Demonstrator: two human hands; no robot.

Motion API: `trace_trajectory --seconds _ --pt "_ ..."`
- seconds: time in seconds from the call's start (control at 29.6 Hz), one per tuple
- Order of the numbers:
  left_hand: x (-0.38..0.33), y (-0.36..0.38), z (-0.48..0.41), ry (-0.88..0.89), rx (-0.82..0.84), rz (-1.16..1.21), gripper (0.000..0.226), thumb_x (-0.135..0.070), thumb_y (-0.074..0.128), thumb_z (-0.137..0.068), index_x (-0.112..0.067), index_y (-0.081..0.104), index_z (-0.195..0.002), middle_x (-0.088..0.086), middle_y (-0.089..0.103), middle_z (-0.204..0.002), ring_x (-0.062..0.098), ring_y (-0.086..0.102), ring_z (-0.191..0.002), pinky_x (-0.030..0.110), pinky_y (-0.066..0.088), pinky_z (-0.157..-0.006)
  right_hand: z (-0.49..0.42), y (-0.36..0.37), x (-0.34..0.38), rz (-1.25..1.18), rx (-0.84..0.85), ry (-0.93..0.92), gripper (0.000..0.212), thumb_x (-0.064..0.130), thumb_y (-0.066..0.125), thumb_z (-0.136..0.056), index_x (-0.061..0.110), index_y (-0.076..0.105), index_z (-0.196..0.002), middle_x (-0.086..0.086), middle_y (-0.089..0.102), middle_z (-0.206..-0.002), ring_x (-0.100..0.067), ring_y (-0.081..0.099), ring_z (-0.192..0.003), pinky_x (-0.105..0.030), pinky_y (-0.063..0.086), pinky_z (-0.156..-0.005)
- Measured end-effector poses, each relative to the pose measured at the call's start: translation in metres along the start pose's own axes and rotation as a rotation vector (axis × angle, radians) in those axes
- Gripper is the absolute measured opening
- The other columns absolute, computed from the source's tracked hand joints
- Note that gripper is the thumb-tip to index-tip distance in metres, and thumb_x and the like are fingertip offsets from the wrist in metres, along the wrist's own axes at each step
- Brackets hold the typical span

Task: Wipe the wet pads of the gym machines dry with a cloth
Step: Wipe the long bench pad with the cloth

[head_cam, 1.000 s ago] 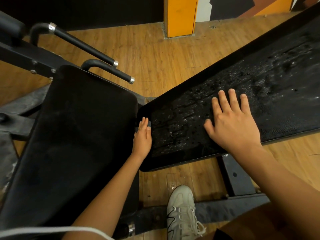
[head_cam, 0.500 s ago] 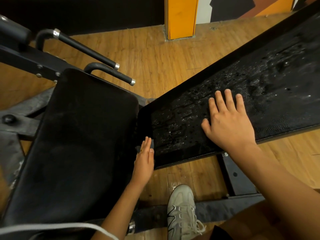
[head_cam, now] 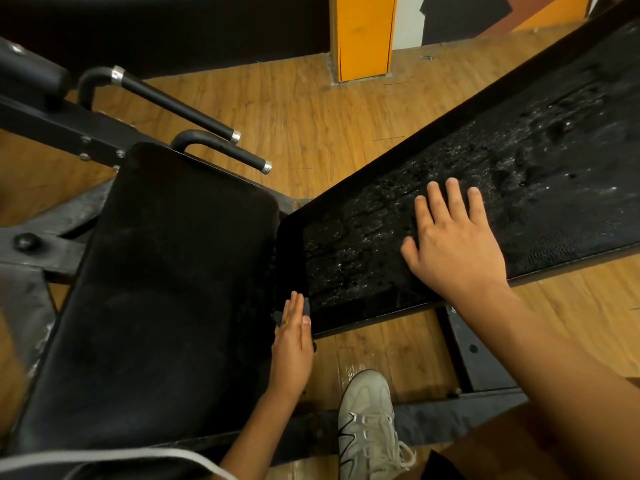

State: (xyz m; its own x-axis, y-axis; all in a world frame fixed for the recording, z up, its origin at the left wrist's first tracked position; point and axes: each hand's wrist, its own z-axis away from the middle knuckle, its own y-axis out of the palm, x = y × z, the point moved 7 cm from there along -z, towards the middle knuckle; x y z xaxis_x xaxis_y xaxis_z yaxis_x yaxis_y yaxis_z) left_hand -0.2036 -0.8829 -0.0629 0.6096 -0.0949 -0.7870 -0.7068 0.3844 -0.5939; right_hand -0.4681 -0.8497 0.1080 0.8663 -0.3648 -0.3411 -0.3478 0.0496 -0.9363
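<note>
Step in hand, by judgement: drying the near end of the long black textured pad, beaded with water across most of its face. Hardly any of it dry-looking, so judged early on this pad.

Left hand: fingers straight and pressed together, edge-on at the seam between the wet pad and the broad matte black seat pad. Small dark scrap of fabric showing past the fingertips and beside the knuckles. Taken for the cloth, mostly hidden under the hand. Hold on it not readable; seemingly pinned flat rather than clutched.

Right hand: palm down, fingers spread, laid flat on the wet pad, apart from the left hand and further along the pad. Nothing held; probably bracing.

Next move, by judgement: sweep the cloth out of the seam and along the wet face toward the far end, under firm flat pressure. Right hand to lift clear of the path. More cloth to be opened out first, given the small contact patch. Risk: smearing droplets instead of lifting them.

Seat pad: no droplets visible. Wooden plank floor below; white laced shoe beside the frame.
</note>
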Motion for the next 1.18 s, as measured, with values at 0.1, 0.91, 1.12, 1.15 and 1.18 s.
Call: trace_trajectory --seconds 0.1,0.91,1.12,1.15,1.18 --pt "-0.01 0.005 0.012 -0.003 -0.025 0.038 0.048 -0.026 0.034 -0.109 -0.031 0.018 -0.154 -0.017 0.017 -0.162 -0.009 0.007 -0.149 0.04 0.019 -0.126 0.001 -0.001 0.001 -0.005 0.002 0.004 0.076 0.05 0.017 -0.097 0.003 0.035 -0.154 -0.022 0.029 -0.162 -0.042 0.017 -0.153 -0.058 0.012 -0.123" --pt "-0.096 0.033 0.026 0.034 -0.033 -0.041 0.051 -0.019 0.034 -0.11 -0.018 0.02 -0.159 -0.013 0.009 -0.163 -0.001 0.003 -0.149 0.037 0.006 -0.126 0.002 -0.002 0.001 -0.004 -0.001 0.003 0.072 0.048 0.023 -0.099 0.002 0.036 -0.154 -0.022 0.03 -0.161 -0.042 0.018 -0.152 -0.059 0.013 -0.123" --pt "-0.094 0.033 0.026 0.061 0.024 -0.06 0.051 -0.019 0.031 -0.11 -0.022 0.018 -0.16 -0.013 0.008 -0.166 0.0 0.002 -0.152 0.036 0.008 -0.127 0.002 -0.004 0.002 -0.01 -0.001 -0.002 0.072 0.048 0.022 -0.1 0.003 0.036 -0.154 -0.022 0.03 -0.162 -0.041 0.017 -0.153 -0.059 0.013 -0.123" --pt "-0.087 0.03 0.025 0.04 0.021 -0.067 0.051 -0.02 0.031 -0.11 -0.022 0.018 -0.16 -0.012 0.008 -0.167 -0.001 0.001 -0.151 0.038 0.01 -0.127 0.002 -0.004 0.002 -0.006 0.001 -0.001 0.071 0.048 0.024 -0.101 0.003 0.035 -0.154 -0.021 0.029 -0.162 -0.041 0.017 -0.153 -0.058 0.013 -0.123" --pt "-0.081 0.028 0.023 0.014 0.013 -0.068 0.051 -0.02 0.031 -0.11 -0.021 0.019 -0.16 -0.011 0.009 -0.167 -0.001 0.001 -0.15 0.04 0.012 -0.127 0.002 -0.003 0.002 -0.004 0.005 -0.001 0.07 0.048 0.025 -0.102 0.003 0.034 -0.155 -0.021 0.028 -0.162 -0.041 0.016 -0.153 -0.058 0.012 -0.124"
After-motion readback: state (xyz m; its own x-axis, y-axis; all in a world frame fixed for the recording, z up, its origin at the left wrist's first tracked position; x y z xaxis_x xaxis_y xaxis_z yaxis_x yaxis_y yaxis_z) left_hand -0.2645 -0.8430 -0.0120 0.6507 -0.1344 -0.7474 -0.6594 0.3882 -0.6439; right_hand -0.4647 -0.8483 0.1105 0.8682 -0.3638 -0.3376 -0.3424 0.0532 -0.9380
